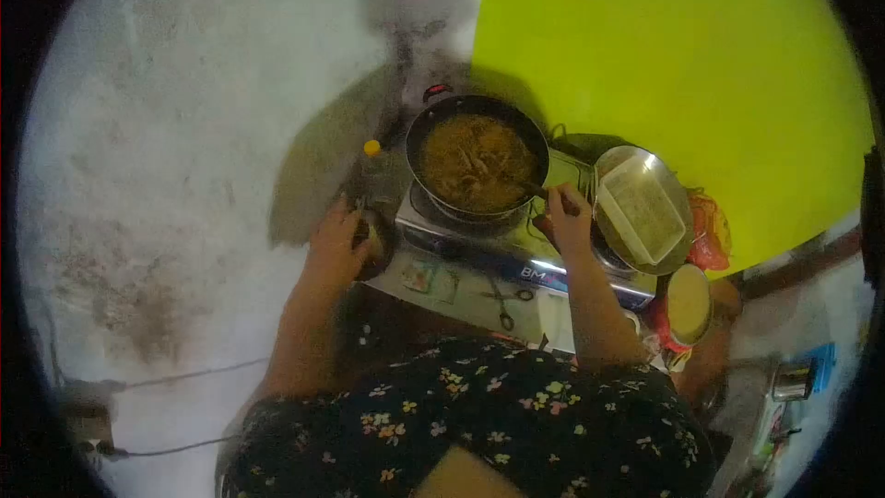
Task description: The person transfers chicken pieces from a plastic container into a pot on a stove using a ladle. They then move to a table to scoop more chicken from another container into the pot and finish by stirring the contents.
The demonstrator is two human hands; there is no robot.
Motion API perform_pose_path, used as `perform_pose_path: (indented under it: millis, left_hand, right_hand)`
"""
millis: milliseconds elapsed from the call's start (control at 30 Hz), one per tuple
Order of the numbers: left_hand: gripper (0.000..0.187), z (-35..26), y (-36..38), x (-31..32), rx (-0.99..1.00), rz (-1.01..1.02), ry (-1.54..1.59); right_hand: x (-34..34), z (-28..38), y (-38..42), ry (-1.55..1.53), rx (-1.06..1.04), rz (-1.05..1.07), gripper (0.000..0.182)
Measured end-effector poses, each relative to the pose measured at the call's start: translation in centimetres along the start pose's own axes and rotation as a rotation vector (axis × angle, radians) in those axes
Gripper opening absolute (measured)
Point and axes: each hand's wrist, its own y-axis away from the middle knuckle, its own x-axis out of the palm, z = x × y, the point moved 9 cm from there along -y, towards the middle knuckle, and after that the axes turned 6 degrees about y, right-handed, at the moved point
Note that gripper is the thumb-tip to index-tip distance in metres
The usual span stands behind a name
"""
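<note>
My right hand (pixel 568 214) is closed round the dark handle of a cooking utensil (pixel 533 188), whose head is hidden in the food. The handle slants into a black wok (pixel 536 124) from its lower right rim. Brown, strand-like food (pixel 475 161) fills much of the wok, which sits on the left burner of a gas stove (pixel 502 258). To the stove's left, my left hand (pixel 339 232) curls against the side of a dark round container (pixel 376 247). A clear bottle with a yellow cap (pixel 371 148) stands just beyond that hand.
At the stove's right, a metal pan (pixel 684 207) bears a whitish rectangular tray (pixel 643 210). Red plastic bags (pixel 708 231) and a tub with a pale top (pixel 689 304) lie beyond it. Scissors (pixel 506 300) and small packets (pixel 429 278) rest along the front edge.
</note>
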Motion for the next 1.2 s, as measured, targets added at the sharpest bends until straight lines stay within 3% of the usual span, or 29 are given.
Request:
perform_pose_path:
  millis: [67,267,367,467,667,767,867,1200]
  left_hand:
    - [0.055,1.3,-0.6,0.0,-0.020,-0.009,-0.062]
    - [0.053,2.4,-1.9,0.4,-0.030,0.048,0.152]
    - [0.051,2.4,-3.6,0.4,0.126,0.007,0.232]
    - [0.049,1.8,-4.9,0.0,0.135,0.001,0.175]
    - [0.050,0.3,-6.0,-0.3,0.089,0.079,0.144]
    - [0.051,0.8,-6.7,0.6,0.114,0.072,0.216]
    - [0.051,0.2,-6.7,0.4,0.171,0.055,0.098]
    - [0.051,1.1,-6.1,0.6,0.133,0.040,0.144]
  right_hand:
    - [0.9,-0.8,0.8,-0.108,-0.074,-0.080,0.015]
    - [2.6,-0.4,1.7,-0.236,0.142,-0.066,0.012]
    - [1.7,1.9,2.6,-0.129,-0.044,-0.140,0.009]
    - [1.3,4.1,3.3,-0.024,-0.244,-0.168,0.004]
    - [1.3,9.8,4.9,0.118,-0.434,-0.105,0.008]
    - [1.4,12.8,5.6,0.278,-0.467,-0.033,0.013]
    - [1.7,14.0,6.2,0.295,-0.528,0.015,0.017]
    - [1.8,15.9,7.7,0.334,-0.558,0.051,0.022]
